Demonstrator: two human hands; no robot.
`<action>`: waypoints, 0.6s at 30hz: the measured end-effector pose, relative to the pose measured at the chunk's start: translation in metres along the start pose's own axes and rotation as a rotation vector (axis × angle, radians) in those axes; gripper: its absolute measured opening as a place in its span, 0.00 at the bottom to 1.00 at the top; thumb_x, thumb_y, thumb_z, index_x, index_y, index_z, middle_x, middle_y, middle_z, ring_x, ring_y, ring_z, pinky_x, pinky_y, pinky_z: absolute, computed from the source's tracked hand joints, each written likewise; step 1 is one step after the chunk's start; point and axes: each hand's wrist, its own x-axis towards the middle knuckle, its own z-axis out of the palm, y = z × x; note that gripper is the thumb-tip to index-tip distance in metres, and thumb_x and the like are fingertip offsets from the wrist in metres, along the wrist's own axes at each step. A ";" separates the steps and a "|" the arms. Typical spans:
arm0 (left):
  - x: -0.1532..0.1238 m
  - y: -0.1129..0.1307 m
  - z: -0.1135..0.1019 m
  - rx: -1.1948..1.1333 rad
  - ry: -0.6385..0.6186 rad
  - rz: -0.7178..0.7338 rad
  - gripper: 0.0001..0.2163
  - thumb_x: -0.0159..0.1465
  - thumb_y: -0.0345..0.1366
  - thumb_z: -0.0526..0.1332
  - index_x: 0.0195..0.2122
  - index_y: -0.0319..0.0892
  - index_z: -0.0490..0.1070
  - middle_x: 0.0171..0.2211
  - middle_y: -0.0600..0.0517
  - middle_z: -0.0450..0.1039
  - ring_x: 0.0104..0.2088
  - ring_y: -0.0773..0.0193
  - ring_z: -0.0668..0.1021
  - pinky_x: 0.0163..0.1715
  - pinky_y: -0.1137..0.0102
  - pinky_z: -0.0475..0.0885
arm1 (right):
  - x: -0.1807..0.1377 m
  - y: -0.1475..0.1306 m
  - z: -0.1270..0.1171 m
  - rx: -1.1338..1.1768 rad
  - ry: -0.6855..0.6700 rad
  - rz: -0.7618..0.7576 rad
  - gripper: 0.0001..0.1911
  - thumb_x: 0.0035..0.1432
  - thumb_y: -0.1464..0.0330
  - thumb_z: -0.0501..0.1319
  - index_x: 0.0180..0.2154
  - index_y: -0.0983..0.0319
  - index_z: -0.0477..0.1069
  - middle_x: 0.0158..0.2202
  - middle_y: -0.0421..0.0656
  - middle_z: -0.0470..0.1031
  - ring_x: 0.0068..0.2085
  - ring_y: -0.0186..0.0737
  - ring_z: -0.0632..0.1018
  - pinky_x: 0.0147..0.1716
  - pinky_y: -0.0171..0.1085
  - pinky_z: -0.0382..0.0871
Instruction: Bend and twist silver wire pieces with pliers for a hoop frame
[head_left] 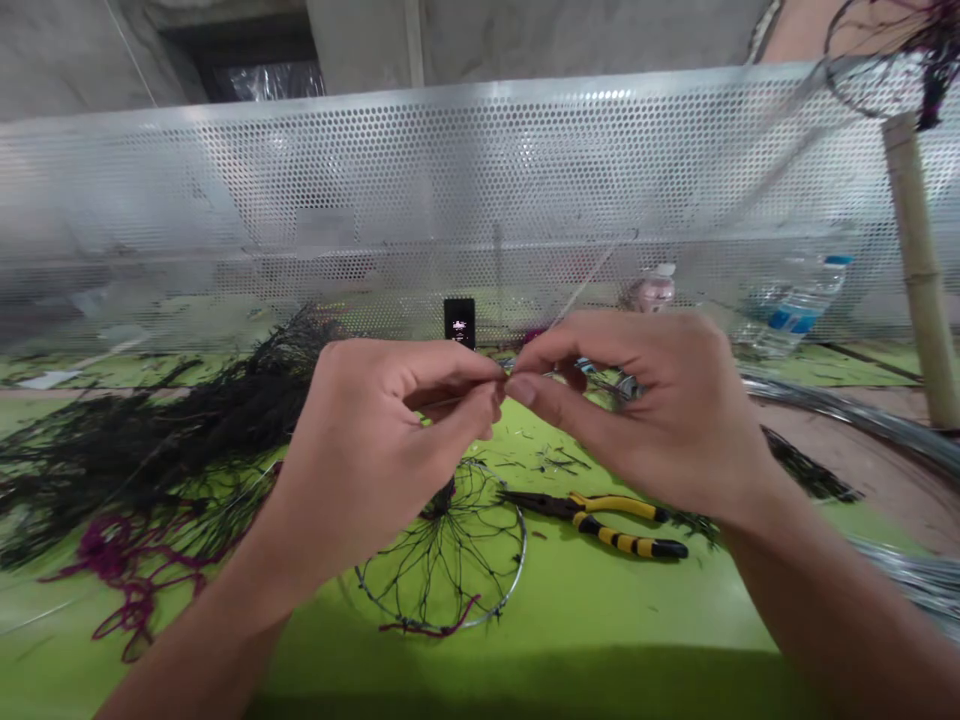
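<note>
My left hand (397,430) and my right hand (637,400) meet fingertip to fingertip above the green table. Both are closed in a pinch. What lies between the fingers is too thin and too covered to make out; a faint strand shows by the left fingers. Below them, a metal wire ring with dark knotted netting (442,570) lies on the table, a purple cord along its near edge. Long-nose pliers (600,520) with yellow and black handles rest just right of the ring, jaws pointing left.
Left lies a heap of dark netting cord (187,420) with tangled purple yarn (112,550). A black device (460,322) stands ahead, before a perforated metal panel (450,180). Right are coiled wire (847,405), a water bottle (806,305) and a bamboo pole (919,270). Cord scraps (562,460) litter the middle.
</note>
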 end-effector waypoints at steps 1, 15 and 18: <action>0.000 0.000 0.001 0.017 0.007 0.013 0.07 0.64 0.32 0.66 0.29 0.47 0.81 0.24 0.59 0.80 0.22 0.69 0.79 0.19 0.75 0.67 | 0.000 0.000 0.001 0.009 -0.006 0.018 0.06 0.63 0.71 0.67 0.31 0.58 0.79 0.30 0.35 0.81 0.29 0.32 0.77 0.26 0.35 0.66; 0.000 -0.003 0.012 0.206 0.023 0.110 0.08 0.65 0.32 0.65 0.30 0.48 0.81 0.21 0.60 0.78 0.21 0.70 0.76 0.21 0.72 0.65 | 0.004 0.011 0.001 0.200 -0.074 0.291 0.14 0.65 0.63 0.67 0.27 0.62 0.75 0.18 0.33 0.65 0.19 0.26 0.61 0.16 0.32 0.52; 0.000 -0.002 0.008 0.127 0.023 0.057 0.06 0.65 0.33 0.66 0.30 0.47 0.80 0.24 0.61 0.80 0.22 0.71 0.77 0.22 0.75 0.68 | 0.002 0.014 0.003 0.093 0.102 0.105 0.05 0.64 0.66 0.68 0.39 0.61 0.78 0.28 0.37 0.78 0.26 0.30 0.74 0.22 0.32 0.66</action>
